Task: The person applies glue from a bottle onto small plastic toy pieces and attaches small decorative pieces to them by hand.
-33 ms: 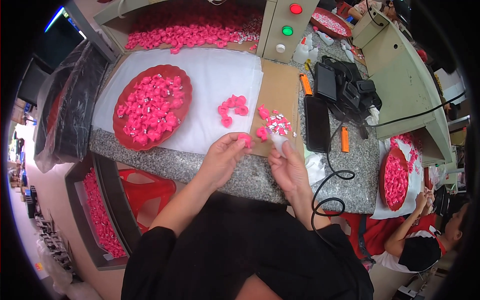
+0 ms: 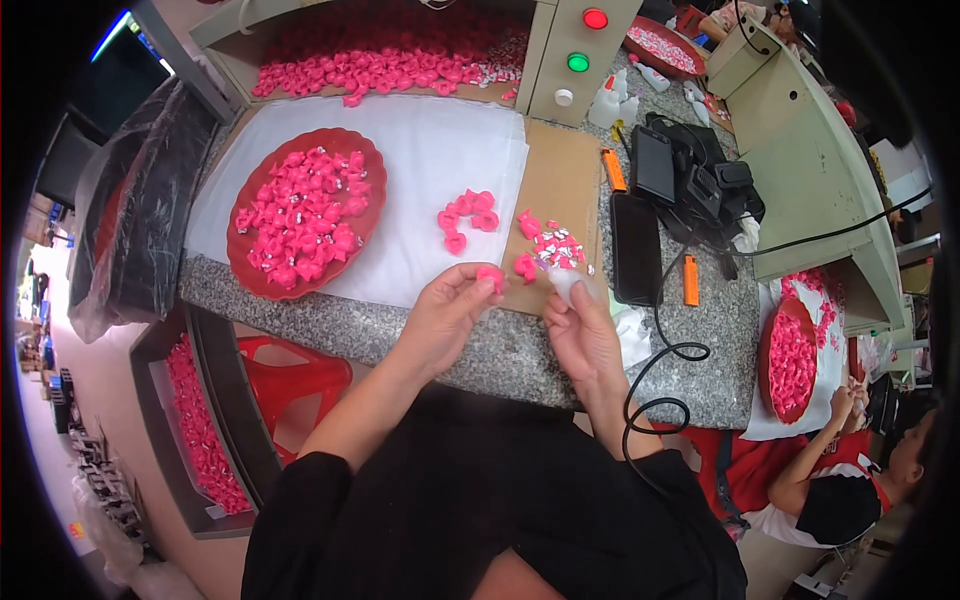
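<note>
"So, with twelve at the top and the clock centred between the hands, what is seen?"

"First the grey table [image 2: 480, 352]. A white cloth [image 2: 420, 140] is spread over it toward ten, and card [image 2: 567, 170] is laid between twelve and one. On the cloth, between nine and ten, a red dish [image 2: 376, 200] is heaped with pink pieces [image 2: 300, 215]."

"How are the hands held?"

"Thumb and fingers are pinched together on the left hand [image 2: 448, 315]; the right hand [image 2: 583, 338] is curled around something whitish."

"And the smaller things?"

"A black phone [image 2: 635, 250] is laid between two and three. Toward eleven, a pink cluster [image 2: 482, 220] is scattered in a curve on the cloth. An orange lighter [image 2: 691, 280] is placed at three. What is gripped on the right is a bottle [image 2: 563, 284], partly covered by fingers. Near it, toward nine, one pink piece [image 2: 489, 274] is held by the left fingertips."

"The smallest?"

"White-and-pink bits [image 2: 560, 246], piled at one on the card; whether they are touched by the bottle cannot be told."
</note>
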Motion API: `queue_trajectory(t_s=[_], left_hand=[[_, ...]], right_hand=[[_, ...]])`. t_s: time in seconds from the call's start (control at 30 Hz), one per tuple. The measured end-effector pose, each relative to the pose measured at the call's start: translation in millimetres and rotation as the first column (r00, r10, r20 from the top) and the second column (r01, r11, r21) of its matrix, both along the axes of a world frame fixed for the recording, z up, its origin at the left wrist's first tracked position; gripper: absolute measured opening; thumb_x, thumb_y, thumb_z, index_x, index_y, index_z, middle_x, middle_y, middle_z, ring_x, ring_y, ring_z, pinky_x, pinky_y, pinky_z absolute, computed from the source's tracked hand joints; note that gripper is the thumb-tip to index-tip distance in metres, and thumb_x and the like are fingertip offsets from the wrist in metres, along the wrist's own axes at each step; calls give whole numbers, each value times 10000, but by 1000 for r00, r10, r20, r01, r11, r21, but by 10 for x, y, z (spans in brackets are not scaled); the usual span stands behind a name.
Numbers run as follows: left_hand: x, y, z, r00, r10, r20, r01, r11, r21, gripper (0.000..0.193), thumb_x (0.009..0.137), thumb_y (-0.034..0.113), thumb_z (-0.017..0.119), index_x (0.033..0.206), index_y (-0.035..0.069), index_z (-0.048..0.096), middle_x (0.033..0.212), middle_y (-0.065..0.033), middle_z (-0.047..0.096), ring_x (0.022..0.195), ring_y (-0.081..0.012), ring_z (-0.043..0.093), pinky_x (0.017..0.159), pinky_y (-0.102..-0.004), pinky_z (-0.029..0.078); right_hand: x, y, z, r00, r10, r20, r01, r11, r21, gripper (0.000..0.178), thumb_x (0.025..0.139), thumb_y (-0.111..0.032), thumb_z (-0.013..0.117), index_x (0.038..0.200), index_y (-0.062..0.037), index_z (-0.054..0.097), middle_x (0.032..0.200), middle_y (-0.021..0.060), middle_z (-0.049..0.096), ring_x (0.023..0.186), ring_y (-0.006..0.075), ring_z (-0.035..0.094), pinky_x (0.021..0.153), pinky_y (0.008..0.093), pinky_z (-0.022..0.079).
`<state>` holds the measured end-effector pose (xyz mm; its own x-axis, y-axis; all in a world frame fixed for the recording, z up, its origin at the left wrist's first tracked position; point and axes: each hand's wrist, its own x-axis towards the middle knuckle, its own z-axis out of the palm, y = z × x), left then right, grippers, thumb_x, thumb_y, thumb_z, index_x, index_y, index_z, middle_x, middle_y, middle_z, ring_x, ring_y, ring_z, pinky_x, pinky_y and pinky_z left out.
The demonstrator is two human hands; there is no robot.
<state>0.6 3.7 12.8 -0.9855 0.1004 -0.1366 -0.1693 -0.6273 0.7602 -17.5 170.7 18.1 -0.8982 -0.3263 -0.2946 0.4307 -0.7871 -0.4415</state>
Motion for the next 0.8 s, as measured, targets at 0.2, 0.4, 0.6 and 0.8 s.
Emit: queue_trajectory(t_s=[0.2,0.4,0.6,0.8], left_hand=[[-36,-7,-107,988,27,-150,-66,963,-260,223,800,43,568,1008,-14,514,946,-50,559,809,-92,528,733,-225,436],[-37,8,-83,996,24,-85,-42,974,-224,232,781,9,580,1006,-7,524,988,-35,537,847,-96,536,764,-234,439],[-8,74,-108,972,108,-209,-186,897,-402,228,770,-53,560,991,-11,522,1002,-61,505,874,-117,536,770,-239,460],[-10,91,-212,941,192,-278,-312,812,-494,207,749,-107,550,942,-39,521,1048,-89,462,891,-167,563,785,-245,486]], right_hand=[[1,57,34,927,-127,-352,257,901,351,233,822,-137,560,997,-28,452,839,70,539,663,123,497,572,228,401],[60,27,-1,884,-89,-458,333,808,485,200,819,-93,552,967,-20,440,827,75,548,681,135,540,599,231,423],[99,-2,22,831,-47,-554,392,757,523,212,811,-85,561,955,-5,428,881,84,492,702,131,522,624,220,428],[176,38,-143,622,173,-763,573,564,595,244,802,-67,564,972,7,404,927,93,422,755,138,485,659,220,416]])
